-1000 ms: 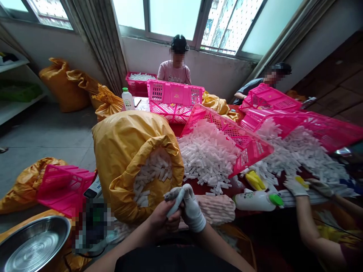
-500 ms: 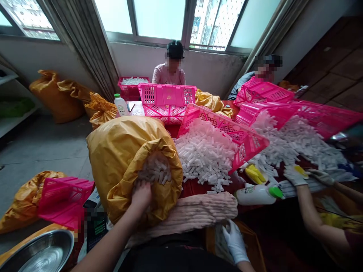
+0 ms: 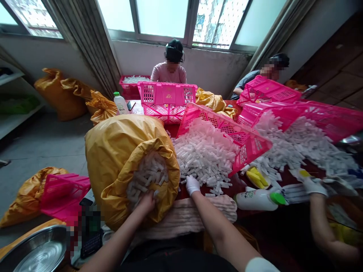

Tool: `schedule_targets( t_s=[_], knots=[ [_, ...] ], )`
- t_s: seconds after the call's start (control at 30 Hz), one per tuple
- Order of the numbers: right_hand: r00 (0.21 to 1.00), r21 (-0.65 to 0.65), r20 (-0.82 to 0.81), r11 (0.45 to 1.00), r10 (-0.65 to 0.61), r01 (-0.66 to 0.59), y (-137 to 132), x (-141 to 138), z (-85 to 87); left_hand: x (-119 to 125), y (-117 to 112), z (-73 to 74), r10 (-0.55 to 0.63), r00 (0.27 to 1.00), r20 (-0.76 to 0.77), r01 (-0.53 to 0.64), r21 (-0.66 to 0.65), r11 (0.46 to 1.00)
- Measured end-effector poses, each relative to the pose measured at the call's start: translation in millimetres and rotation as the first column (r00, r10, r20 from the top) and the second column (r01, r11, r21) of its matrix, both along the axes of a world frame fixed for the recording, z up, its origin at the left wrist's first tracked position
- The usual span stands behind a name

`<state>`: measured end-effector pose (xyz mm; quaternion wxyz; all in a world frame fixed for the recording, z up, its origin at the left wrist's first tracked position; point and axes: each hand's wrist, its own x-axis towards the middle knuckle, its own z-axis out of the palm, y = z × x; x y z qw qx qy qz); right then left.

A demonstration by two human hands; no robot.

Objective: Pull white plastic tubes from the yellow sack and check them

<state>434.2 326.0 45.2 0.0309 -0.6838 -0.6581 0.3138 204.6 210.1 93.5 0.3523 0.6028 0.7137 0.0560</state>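
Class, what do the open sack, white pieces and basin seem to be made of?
Sack: probably coated fabric or woven plastic; faint sheen, crisp folds.
Pieces: likely plastic; pale, slightly translucent-looking, but too small to be sure.
Basin: shiny metal, perhaps steel; silvery reflections.

Daylight enters through metal-framed windows (image 3: 189,22) with frosted panes (image 3: 161,17) and a clear section showing an outside grille (image 3: 218,24). Below runs a pale, scuffed wall (image 3: 214,70); a gathered grey curtain (image 3: 90,41) hangs at left. A white shelf unit (image 3: 21,120) borders the grey floor (image 3: 68,139); the desk (image 3: 237,186) is dark red.
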Motion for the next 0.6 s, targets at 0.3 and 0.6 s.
schedule_targets(
  t_s=[0.3,0.6],
  knots=[
    [0.606,-0.221,-0.779,0.975,-0.161,-0.026,-84,-10,91.8,7,-48,62.1,-0.113,0.887,0.447,0.034,0.181,0.983],
    [0.705,-0.023,-0.63,0.899,0.326,-0.436,-79,-83,138.4,3,-74,84.2,-0.162,0.956,0.246,0.117,0.188,0.975]
  ],
)
